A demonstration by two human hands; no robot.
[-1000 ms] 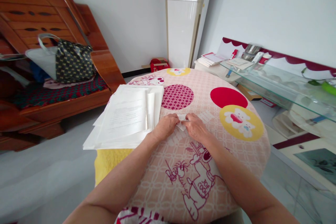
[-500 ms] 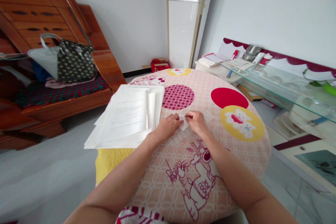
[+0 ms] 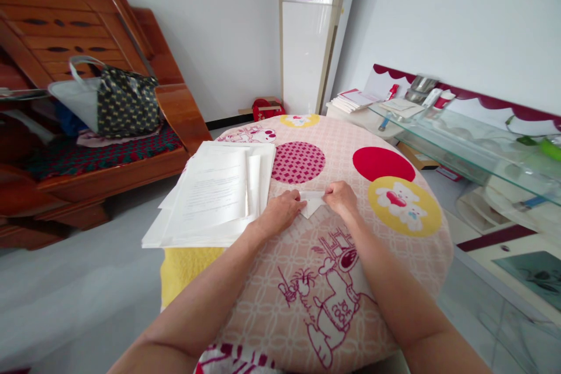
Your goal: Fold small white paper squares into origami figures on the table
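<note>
The folded white paper (image 3: 312,203) has hidden ends; the left hand (image 3: 280,212) holds one, the right hand (image 3: 342,196) pinches the other, fingers (image 3: 329,188) closed.

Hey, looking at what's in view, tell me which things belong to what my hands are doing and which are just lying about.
In use:
- Small paper, seemingly folded
- Left hand and right hand, at its two ends
- Tablecloth underneath

Lying about:
- Paper stack, untouched; its part is unclear
- Patterned bag on the bench
</note>
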